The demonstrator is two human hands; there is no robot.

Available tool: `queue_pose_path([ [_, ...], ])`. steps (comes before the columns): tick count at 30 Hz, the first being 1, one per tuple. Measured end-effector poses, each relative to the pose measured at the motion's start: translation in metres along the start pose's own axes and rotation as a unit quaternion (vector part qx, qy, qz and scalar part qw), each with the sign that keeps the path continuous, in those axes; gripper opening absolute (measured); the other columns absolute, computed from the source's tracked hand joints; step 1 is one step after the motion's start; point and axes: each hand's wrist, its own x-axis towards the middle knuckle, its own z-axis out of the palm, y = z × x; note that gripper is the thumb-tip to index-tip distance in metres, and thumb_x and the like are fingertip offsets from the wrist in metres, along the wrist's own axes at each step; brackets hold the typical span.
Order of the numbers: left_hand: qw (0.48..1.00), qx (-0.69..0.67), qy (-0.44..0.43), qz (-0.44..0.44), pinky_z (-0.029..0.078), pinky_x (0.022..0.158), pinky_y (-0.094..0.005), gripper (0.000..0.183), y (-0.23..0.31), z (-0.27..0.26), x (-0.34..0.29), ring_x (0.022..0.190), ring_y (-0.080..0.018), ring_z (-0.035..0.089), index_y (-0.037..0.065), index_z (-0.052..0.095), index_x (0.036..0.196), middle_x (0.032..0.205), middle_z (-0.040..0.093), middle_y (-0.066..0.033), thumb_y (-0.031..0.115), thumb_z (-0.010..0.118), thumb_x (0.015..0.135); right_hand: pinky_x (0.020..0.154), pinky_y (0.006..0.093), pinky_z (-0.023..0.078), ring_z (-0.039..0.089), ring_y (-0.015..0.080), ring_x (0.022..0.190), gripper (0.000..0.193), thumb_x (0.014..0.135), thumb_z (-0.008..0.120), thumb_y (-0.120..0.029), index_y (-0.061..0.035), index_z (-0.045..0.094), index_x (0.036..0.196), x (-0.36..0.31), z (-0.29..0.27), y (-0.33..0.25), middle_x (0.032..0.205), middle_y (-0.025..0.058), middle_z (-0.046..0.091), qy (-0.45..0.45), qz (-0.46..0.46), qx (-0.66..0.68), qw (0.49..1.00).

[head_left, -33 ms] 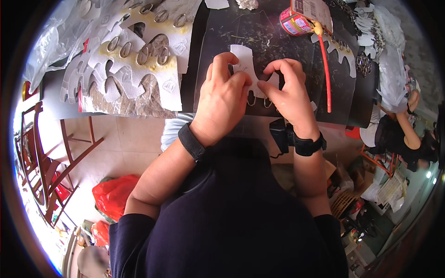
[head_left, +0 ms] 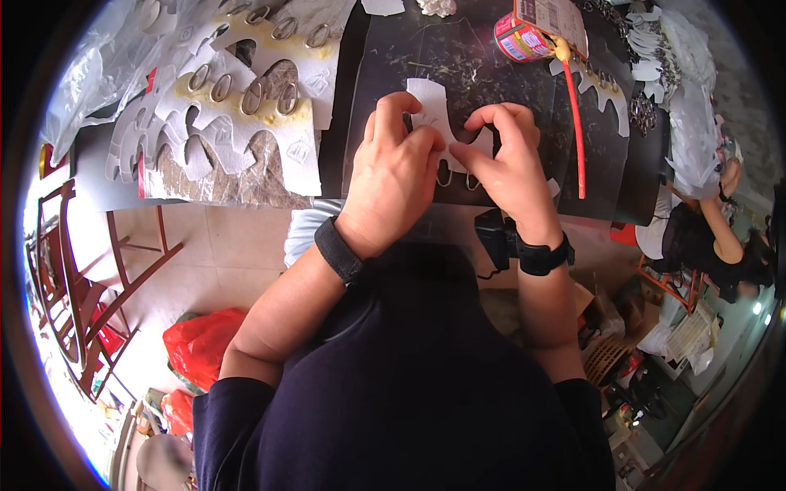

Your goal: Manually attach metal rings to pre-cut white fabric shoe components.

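My left hand [head_left: 391,172] rests on a white cut-out sheet [head_left: 427,102], its fingers curled and pressed onto it. Just beside it, my right hand [head_left: 517,168] is bent over the same sheet, thumb tip close to the left fingers. Whatever its fingertips pinch, if anything, is too small to make out. Below the fingertips, an oval metal ring [head_left: 444,174] sits at the sheet's near edge. A second metal ring [head_left: 472,182] shows by the right thumb. The fingers cover the middle of the sheet.
White cut-out sheets [head_left: 299,155] with yellowish strips and several metal rings lie to the left. At the far right, a red-pink can [head_left: 524,39] stands by a red stick [head_left: 576,135] with a yellow-smeared end. Metal pieces [head_left: 643,114] and a plastic bag [head_left: 692,139] lie beyond; another person [head_left: 716,233] sits at right.
My right hand has shifted very slightly left, its thumb nearer the left fingers. The left hand and the sheet look the same.
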Motion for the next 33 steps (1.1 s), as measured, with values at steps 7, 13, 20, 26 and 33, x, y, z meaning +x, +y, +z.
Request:
queue_pose_path([
  [7, 1.0, 0.006, 0.007, 0.007, 0.047, 0.074, -0.0351, 0.014, -0.002, 0.001, 0.004, 0.085, -0.0262, 0.053, 0.003, 0.065, 0.083, 0.11, 0.048, -0.0131, -0.001, 0.068, 0.071, 0.086, 0.044, 0.037, 0.042, 0.0327, 0.103, 0.03, 0.064, 0.078, -0.018, -0.0144, 0.058, 0.086, 0.004, 0.008, -0.001, 0.105, 0.0078, 0.046, 0.043, -0.015, -0.045, 0.998],
  [13, 1.0, -0.001, 0.005, 0.014, 0.049, 0.075, -0.0381, 0.011, -0.006, 0.003, 0.004, 0.092, -0.0309, 0.053, 0.003, 0.063, 0.08, 0.109, 0.048, -0.0144, -0.001, 0.066, 0.07, 0.087, 0.0427, 0.038, 0.043, 0.0313, 0.104, 0.031, 0.065, 0.078, -0.016, -0.0142, 0.059, 0.089, 0.008, 0.001, 0.014, 0.106, 0.0074, 0.047, 0.013, -0.034, 0.015, 0.999],
  [20, 1.0, 0.01, 0.007, 0.024, 0.049, 0.075, -0.038, 0.011, -0.006, 0.001, 0.005, 0.092, -0.0309, 0.053, 0.003, 0.063, 0.08, 0.109, 0.048, -0.0147, -0.001, 0.065, 0.07, 0.09, 0.0416, 0.038, 0.043, 0.032, 0.105, 0.034, 0.064, 0.072, -0.005, -0.0139, 0.058, 0.094, 0.0, 0.002, 0.003, 0.106, 0.0064, 0.048, 0.02, -0.06, -0.021, 0.998],
  [26, 1.0, 0.014, 0.009, 0.025, 0.049, 0.076, -0.0382, 0.011, -0.006, 0.001, 0.005, 0.091, -0.0314, 0.053, 0.003, 0.063, 0.081, 0.109, 0.048, -0.0148, 0.0, 0.065, 0.071, 0.094, 0.0399, 0.035, 0.043, 0.0298, 0.108, 0.035, 0.066, 0.071, -0.004, -0.0119, 0.057, 0.098, 0.003, -0.006, 0.003, 0.108, 0.0066, 0.048, -0.02, -0.051, -0.005, 0.998],
  [33, 0.999, 0.015, 0.013, 0.034, 0.049, 0.075, -0.0382, 0.01, -0.006, 0.002, 0.004, 0.091, -0.0312, 0.053, 0.003, 0.063, 0.081, 0.109, 0.048, -0.0146, 0.0, 0.065, 0.072, 0.088, 0.038, 0.04, 0.046, 0.0296, 0.103, 0.029, 0.069, 0.069, -0.006, -0.0122, 0.058, 0.096, 0.006, -0.007, 0.0, 0.103, 0.008, 0.051, -0.018, 0.024, 0.145, 0.989],
])
